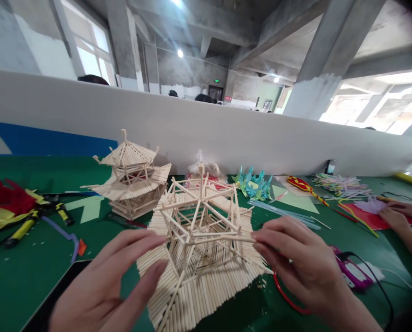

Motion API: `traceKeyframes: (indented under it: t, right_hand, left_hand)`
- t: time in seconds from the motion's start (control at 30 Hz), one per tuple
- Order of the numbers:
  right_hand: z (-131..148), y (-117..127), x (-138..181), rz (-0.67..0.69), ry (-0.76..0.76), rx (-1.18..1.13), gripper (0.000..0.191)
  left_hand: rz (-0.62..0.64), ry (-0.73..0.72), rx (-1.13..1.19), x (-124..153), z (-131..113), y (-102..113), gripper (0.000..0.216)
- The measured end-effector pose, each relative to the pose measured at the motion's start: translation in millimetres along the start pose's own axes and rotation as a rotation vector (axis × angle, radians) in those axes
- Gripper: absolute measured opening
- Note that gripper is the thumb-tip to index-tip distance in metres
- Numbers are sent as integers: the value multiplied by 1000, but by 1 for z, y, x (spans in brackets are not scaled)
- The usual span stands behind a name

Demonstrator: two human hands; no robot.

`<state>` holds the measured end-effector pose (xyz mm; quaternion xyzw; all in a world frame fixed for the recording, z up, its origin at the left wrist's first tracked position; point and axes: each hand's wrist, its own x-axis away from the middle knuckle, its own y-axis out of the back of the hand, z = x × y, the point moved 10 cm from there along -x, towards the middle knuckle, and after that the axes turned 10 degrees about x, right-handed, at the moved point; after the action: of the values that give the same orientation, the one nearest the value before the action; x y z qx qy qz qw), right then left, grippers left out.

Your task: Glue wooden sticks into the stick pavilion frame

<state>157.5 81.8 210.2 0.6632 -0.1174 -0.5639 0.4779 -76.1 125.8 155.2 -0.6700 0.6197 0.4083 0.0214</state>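
Observation:
A pagoda model of thin wooden sticks point(206, 299) stands in front of me, with a slatted lower roof and an open upper frame around a centre post. Between the thumb and forefinger of my right hand point(297, 258) is the end of a thin wooden stick point(223, 239). It lies roughly level across the near side of the upper frame. My left hand point(119, 272) is at the model's left side, thumb and forefinger apart with nothing between them. Its forefinger tip is close to the frame; whether it touches, I cannot tell.
Behind on the left stands a second, roofed stick pagoda point(131, 180). Yellow-black pliers point(22, 228) lie at the left, and a dark flat object point(53, 295) by my left hand. A blue-green folded-paper piece point(254, 184) is behind. Another person's hands point(397, 216) touch red paper point(365, 219) at right.

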Motion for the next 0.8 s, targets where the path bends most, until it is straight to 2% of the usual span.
traceKeyframes:
  t: [0.07, 0.1, 0.17, 0.53, 0.8]
  right_hand:
    - [13, -4, -10, 22, 42, 77, 13]
    - [16, -6, -14, 18, 46, 110, 12]
    - [19, -8, -20, -2, 52, 163, 13]
    - [20, -25, -33, -6, 79, 190, 13]
    - [17, -30, -37, 4, 79, 162, 12]
  left_hand:
    - [98, -140, 23, -20, -31, -12, 24]
    - [167, -156, 30, -27, -38, -21, 26]
    - [221, -182, 73, -35, -46, -30, 27]
    - [355, -45, 278, -51, -28, -53, 14]
    - [384, -108, 328, -54, -34, -54, 22]
